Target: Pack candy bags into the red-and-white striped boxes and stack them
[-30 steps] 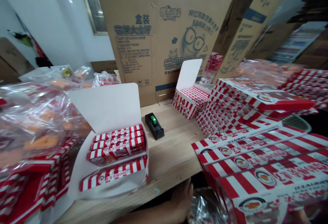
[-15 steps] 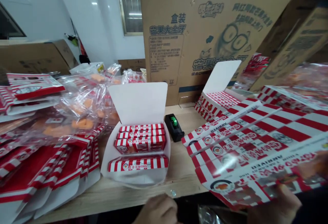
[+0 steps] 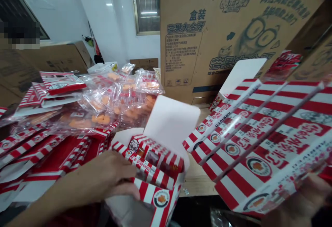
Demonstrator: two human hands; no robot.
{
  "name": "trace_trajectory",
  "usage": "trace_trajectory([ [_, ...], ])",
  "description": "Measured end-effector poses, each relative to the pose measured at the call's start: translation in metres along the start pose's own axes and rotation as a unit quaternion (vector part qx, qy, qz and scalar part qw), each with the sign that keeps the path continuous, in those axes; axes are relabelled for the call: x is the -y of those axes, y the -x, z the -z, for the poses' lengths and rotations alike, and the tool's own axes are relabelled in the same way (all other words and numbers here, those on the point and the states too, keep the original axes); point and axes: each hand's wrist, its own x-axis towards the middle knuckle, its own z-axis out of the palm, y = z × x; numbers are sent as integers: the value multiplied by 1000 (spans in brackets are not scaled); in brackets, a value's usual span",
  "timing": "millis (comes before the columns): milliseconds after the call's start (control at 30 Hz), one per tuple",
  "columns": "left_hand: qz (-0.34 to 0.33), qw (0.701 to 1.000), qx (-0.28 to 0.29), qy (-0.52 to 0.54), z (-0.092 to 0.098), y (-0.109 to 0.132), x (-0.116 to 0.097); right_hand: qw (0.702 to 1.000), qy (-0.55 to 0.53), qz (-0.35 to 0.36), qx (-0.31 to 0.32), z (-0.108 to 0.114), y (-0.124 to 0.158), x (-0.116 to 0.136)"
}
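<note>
My left hand (image 3: 116, 176) grips the near side of an open red-and-white striped display box (image 3: 162, 199), fingers over its edge. The box is turned and tilted, its white lid (image 3: 172, 123) standing up. Inside it lie small striped packs (image 3: 153, 154). At the right, my right hand (image 3: 298, 197) is closed on the lower edge of a fanned stack of red-and-white striped cartons (image 3: 264, 144); part of that hand is behind the cartons.
On the left lie piled flat striped cartons (image 3: 59, 154) and clear bags of orange pieces (image 3: 101, 116). Behind stands a large brown cardboard box (image 3: 186, 57). Another box's raised white lid (image 3: 241, 74) shows behind the carton stack. The wooden table (image 3: 197, 178) shows between.
My left hand has moved up and taken hold of the display box, which is now turned and tilted towards me. The cartons in my right hand have shifted. The view has swung left.
</note>
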Motion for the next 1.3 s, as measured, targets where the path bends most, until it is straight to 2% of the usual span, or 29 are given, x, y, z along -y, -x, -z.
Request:
trace_trajectory([
  [100,-16,1000,6,-10,24,-14,11,999,-34,-15,27,-7,-14,-5],
  [200,-28,999,-42,-15,31,-46,25,988,-53,-123,72,-26,-26,-13],
  [267,-23,998,-60,-4,33,-68,36,967,-81,-203,127,-42,-33,-19],
  [400,18,998,-24,64,41,-96,50,933,-96,-304,167,-61,-43,-34],
  [567,13,981,56,185,45,-95,53,891,-90,-385,222,-64,-55,-54],
  [700,11,968,107,226,39,-89,53,876,-101,-406,240,-76,-64,-74],
  [767,8,970,109,215,36,-85,51,864,-94,-425,252,-79,-67,-83],
  [867,-26,988,35,146,33,-78,46,816,-58,-492,297,-71,-64,-95],
  [933,-49,994,-29,91,30,-73,46,782,-33,-529,327,-58,-58,-102],
  [1000,-49,995,-68,46,27,-71,51,762,-12,-547,346,-44,-51,-108],
  [1100,-16,996,-92,10,20,-72,69,756,13,-550,354,-26,-44,-113],
  [1167,4,996,-89,25,15,-75,83,760,14,-543,356,-18,-41,-114],
  [1300,4,996,-81,47,7,-85,98,773,8,-528,352,-11,-40,-114],
])
